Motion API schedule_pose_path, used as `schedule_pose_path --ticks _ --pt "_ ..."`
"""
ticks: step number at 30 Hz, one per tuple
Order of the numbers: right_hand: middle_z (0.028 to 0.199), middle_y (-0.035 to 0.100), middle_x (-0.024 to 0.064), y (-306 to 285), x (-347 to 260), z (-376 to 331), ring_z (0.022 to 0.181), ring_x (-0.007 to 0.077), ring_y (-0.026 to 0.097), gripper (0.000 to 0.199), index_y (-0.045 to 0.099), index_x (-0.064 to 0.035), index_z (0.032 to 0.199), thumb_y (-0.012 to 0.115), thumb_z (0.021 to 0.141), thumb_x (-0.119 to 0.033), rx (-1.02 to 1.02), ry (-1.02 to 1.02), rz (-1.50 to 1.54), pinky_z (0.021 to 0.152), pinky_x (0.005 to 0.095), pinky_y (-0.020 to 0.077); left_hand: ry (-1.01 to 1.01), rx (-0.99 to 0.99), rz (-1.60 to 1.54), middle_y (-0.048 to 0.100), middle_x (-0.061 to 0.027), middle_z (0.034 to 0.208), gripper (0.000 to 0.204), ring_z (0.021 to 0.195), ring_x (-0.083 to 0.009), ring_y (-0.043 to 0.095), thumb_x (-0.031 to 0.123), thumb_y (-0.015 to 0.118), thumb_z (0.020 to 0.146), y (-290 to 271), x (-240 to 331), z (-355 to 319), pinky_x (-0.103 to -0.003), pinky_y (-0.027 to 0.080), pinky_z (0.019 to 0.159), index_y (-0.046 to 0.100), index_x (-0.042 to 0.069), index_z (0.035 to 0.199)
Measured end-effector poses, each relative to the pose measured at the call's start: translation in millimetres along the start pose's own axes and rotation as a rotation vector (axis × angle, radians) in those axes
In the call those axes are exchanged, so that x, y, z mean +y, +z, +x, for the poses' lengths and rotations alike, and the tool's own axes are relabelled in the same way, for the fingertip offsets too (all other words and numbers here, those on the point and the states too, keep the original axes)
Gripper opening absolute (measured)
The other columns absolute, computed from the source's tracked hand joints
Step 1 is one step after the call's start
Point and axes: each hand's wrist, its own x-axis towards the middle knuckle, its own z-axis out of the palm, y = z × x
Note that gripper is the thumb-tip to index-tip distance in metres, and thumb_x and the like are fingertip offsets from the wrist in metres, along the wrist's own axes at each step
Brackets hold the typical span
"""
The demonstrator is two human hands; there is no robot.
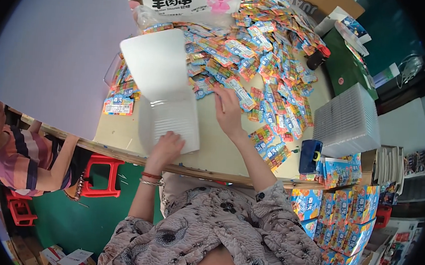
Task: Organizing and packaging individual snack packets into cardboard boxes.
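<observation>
Patterned shirt (202, 213) nearest; left hand (168, 148) loosely open on tray (168, 100), right hand (228, 111) half-open by packets (240, 92). Tray probably light, flimsy: hold rim (198, 131).

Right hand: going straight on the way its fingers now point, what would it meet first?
The right hand would probably first meet the small colourful packets just ahead of it, toward the upper left; depth is unclear, so it may be touching one.

On the cream table (208, 142), a clear plastic tray (168, 92) lies under my left hand (168, 146); small packets (269, 65) spread beyond my right hand (229, 113), stacked trays (347, 121) to its right.
</observation>
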Motion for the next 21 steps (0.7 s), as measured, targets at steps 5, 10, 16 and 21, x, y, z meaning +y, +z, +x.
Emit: schedule_pose_path --ticks 5,10,16,21 --pt "0.105 0.056 0.0137 -21.9 45.2 -37.8 0.097 0.0347 0.057 0.026 0.058 -0.0036 0.111 0.056 0.086 -0.001 -0.102 0.224 0.027 0.085 0.0406 0.0462 -0.257 0.009 -0.479 0.055 -0.0133 0.125 0.032 0.112 -0.0339 0.054 0.027 0.057 0.091 -24.9 -50.2 -14.4 -0.042 0.046 0.096 0.062 0.007 0.115" --pt "0.112 0.053 0.0165 -24.6 70.7 -21.8 0.106 0.0357 0.054 0.034 0.054 -0.0022 0.118 0.061 0.085 -0.008 -0.112 0.203 -0.099 0.090 0.0406 0.0451 -0.183 0.006 -0.405 0.056 -0.0137 0.123 0.035 0.110 -0.0321 0.055 0.030 0.055 0.092 -26.9 -55.0 -15.9 -0.040 0.046 0.092 0.061 0.008 0.118" --pt "0.120 0.049 0.0151 -24.3 120.0 44.9 0.113 0.0344 0.050 0.045 0.051 -0.0037 0.124 0.066 0.085 -0.018 -0.050 0.062 -0.218 0.093 0.0401 0.0439 -0.145 0.592 -0.919 0.065 -0.0110 0.098 0.025 0.084 -0.0199 0.064 0.007 0.061 0.089 -96.0 72.9 37.7 -0.031 0.050 0.076 0.060 0.003 0.113" --pt "0.121 0.051 0.0181 7.0 149.1 131.5 0.114 0.0369 0.051 0.045 0.052 -0.0037 0.125 0.064 0.088 -0.027 -0.159 0.077 -0.117 0.093 0.0409 0.0439 -0.277 0.924 -1.520 0.046 -0.0171 0.131 0.053 0.113 -0.0201 0.050 0.017 0.063 0.090 -37.0 71.1 204.4 -0.032 0.043 0.091 0.039 0.002 0.135"
